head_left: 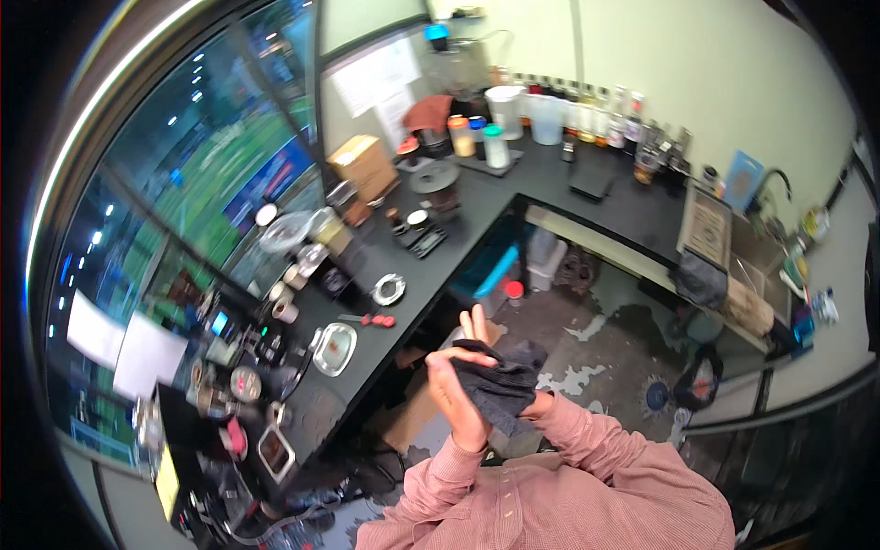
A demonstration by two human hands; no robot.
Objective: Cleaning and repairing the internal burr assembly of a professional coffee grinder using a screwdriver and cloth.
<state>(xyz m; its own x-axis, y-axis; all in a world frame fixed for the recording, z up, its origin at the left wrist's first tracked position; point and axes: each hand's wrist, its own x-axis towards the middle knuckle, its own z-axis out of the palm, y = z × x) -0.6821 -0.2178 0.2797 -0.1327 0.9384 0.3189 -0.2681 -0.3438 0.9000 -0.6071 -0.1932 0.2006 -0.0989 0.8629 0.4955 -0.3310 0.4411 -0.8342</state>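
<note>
The step in hand is judged to be a wiping of the hands: a dark cloth (513, 376) is held bunched between the two palms, in front of the chest and above the floor (619, 275), clear of the bench (642, 213). The left hand (456, 403) is raised, with its fingers bent at the knuckles toward the cloth's upper edge; whether the fabric is gripped by it or only pressed cannot be told. The right hand (542, 405) is mostly hidden by the cloth, only the part near the wrist being plainly seen, so how far its fingers are curled cannot be told either. Two fingertips (478, 317) are seen above the cloth, but to which hand they belong is not made certain by this view. On the bench to the left, a metal-rimmed dish (335, 350) and a red-handled tool (378, 321) are left untouched. For the next move, it is judged that the cloth should be kept pinched by one hand while the other is turned or freed, so that the remaining skin can be reached and the loose folds are not dropped
</note>
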